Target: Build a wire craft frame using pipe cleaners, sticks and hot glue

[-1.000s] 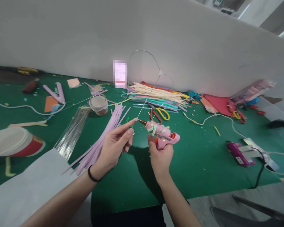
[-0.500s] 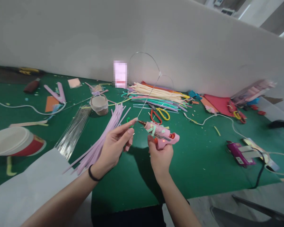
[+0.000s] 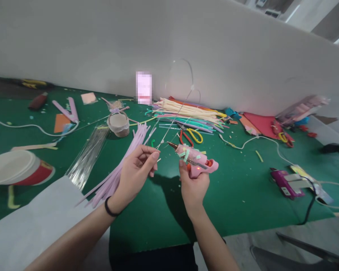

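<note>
My left hand (image 3: 139, 169) pinches a thin wire (image 3: 172, 124) between thumb and fingers. From there the wire rises to the upper right, where it bends into loops near a small whitish joint. A whitish blob sits on it just above my fingertips. In my right hand (image 3: 194, 188) is a pink glue gun (image 3: 196, 158), gripped by the handle, with a small orange light glowing. Its metal nozzle points left, close to the blob but slightly apart. Bundled lilac pipe cleaners (image 3: 130, 158) lie under and beside my left wrist.
Behind my hands lie a pile of coloured pipe cleaners (image 3: 186, 109) and scissors (image 3: 194, 135). A bundle of wires (image 3: 87, 154), a small cup (image 3: 118, 124) and a paper tub (image 3: 17, 169) stand or lie left. A white cable (image 3: 244, 145) and a purple power adapter (image 3: 286, 184) are at right.
The glue gun has drawn back slightly to the right from the wire. My left fingers have curled in and lowered a little, and the wire's loops have turned.
</note>
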Demonstrator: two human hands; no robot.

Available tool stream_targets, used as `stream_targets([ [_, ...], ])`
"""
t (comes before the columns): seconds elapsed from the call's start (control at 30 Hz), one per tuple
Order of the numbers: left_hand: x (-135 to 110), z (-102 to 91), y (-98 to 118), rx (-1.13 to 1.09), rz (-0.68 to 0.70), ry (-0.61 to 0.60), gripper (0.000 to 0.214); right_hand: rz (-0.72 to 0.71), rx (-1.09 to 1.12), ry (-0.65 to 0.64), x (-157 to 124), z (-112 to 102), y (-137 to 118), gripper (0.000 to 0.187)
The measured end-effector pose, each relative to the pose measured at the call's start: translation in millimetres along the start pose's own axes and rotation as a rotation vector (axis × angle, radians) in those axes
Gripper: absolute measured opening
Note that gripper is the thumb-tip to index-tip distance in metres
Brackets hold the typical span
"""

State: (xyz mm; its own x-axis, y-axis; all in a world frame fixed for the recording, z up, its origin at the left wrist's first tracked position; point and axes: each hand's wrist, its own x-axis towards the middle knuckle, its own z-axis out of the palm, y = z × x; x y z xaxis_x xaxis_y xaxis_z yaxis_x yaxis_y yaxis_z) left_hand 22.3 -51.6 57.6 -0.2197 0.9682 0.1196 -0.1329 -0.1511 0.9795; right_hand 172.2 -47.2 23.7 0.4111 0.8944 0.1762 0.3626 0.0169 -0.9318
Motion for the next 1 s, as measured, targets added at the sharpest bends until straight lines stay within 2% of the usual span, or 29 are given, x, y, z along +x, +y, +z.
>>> stream_targets([
  [0.2, -3.9, 2.0, 2.9, 0.104, 0.051, -0.024, 0.017, -0.031, -0.014, 0.033, 0.8, -0.5, -0.4, 0.043],
  [1.0, -3.3, 1.4, -0.6, 0.116, 0.051, -0.02, 0.018, -0.149, -0.129, 0.042, 2.3, -2.6, -0.8, 0.037],
])
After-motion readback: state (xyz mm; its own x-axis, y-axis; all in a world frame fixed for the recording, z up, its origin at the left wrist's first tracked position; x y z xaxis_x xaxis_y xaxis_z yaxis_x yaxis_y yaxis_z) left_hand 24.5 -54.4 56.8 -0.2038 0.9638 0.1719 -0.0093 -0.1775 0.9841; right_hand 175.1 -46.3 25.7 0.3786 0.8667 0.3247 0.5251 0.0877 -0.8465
